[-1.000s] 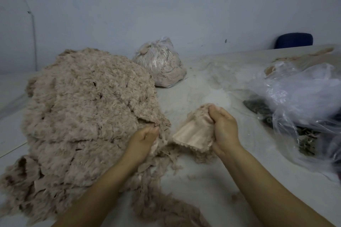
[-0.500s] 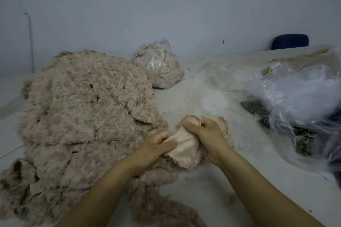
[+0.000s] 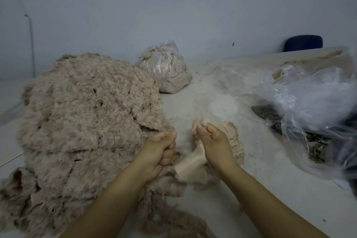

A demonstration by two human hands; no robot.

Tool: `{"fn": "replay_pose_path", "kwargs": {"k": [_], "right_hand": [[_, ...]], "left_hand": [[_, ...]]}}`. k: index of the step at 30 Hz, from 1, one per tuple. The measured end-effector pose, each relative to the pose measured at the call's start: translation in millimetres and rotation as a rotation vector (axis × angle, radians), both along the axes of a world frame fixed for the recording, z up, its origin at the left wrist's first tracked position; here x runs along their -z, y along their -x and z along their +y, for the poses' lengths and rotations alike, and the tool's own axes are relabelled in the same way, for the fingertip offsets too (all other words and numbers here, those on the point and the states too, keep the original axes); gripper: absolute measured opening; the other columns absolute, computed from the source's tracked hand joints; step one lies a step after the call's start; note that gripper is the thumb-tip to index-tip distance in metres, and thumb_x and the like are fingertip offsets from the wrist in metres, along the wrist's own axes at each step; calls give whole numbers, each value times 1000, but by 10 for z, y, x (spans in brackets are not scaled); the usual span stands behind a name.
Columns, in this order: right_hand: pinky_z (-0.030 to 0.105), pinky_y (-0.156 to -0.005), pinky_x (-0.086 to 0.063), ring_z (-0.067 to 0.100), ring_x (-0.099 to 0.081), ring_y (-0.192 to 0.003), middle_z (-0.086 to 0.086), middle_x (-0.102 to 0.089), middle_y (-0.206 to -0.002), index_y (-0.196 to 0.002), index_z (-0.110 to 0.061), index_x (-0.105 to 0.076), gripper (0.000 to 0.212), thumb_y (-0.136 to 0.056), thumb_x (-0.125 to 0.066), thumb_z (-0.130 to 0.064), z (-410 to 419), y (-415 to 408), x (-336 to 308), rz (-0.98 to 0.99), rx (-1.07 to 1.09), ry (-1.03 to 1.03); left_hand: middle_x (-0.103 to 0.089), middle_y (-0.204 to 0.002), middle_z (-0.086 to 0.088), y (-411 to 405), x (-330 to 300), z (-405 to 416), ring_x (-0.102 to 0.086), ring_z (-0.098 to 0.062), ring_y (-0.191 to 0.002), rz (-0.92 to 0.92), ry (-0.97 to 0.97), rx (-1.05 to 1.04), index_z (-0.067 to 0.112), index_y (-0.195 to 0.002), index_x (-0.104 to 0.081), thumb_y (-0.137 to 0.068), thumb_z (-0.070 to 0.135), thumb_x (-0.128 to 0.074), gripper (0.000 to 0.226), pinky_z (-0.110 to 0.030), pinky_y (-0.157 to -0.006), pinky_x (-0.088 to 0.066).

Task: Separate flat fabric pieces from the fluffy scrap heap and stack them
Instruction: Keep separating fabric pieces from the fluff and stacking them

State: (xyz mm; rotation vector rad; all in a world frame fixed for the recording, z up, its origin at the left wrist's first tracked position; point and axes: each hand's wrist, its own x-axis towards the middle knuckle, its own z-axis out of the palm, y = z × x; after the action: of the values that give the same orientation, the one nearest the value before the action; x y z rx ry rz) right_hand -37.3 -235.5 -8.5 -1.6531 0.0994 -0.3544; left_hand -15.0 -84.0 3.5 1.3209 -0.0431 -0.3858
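Both hands curl apart: right hand (image 3: 214,144) pinching a smooth pale-pink flat fabric piece (image 3: 190,166), left hand (image 3: 161,148) gripping beige fluffy scrap heap (image 3: 83,118); clinging fluff might drag along.

Dim, flat, bluish light; soft faint shadows – corners darken; wide-angle bending at edges; slightly soft focus.
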Motion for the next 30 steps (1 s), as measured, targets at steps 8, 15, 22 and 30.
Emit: {"fn": "replay_pose_path", "kwargs": {"k": [8, 15, 22, 30], "right_hand": [[16, -66, -45, -3, -58, -67, -14, -65, -65, -74, -28, -68, 26, -95, -54, -34, 59, 20, -23, -114, 42, 92], [0, -62, -35, -10, -55, -72, -23, -58, -70, -81, -19, -66, 22, -96, -50, -13, -117, 48, 10, -190, 249, 240], [16, -55, -39, -3, -49, -55, -17, -53, -57, -68, -24, -65, 27, -75, -76, -47, -539, 224, -129, 345, -529, 823], [22, -60, -45, 6, -56, -62, -7, -60, -71, -82, -13, -60, 35, -78, -71, -46, -223, 157, -166, 92, -299, 174]], "left_hand": [[-56, -58, 4, 150, 32, -223, -49, -8, -51, -273, -291, 121, 13, -72, -53, -86, 28, -64, 23, -21, -47, -37], [-48, -59, 0, 105, -31, -112, -41, -11, -52, -330, -298, 53, 22, -64, -51, -95, 16, -52, 32, -25, -49, -31], [-52, -56, 4, 10, -134, 87, -45, -5, -46, -333, -299, 45, 13, -71, -49, -94, 18, -53, 24, -17, -44, -36], [-60, -60, 8, 54, -155, -164, -54, -5, -55, -394, -254, 168, 17, -70, -61, -83, 37, -57, 24, -15, -51, -43]]}}
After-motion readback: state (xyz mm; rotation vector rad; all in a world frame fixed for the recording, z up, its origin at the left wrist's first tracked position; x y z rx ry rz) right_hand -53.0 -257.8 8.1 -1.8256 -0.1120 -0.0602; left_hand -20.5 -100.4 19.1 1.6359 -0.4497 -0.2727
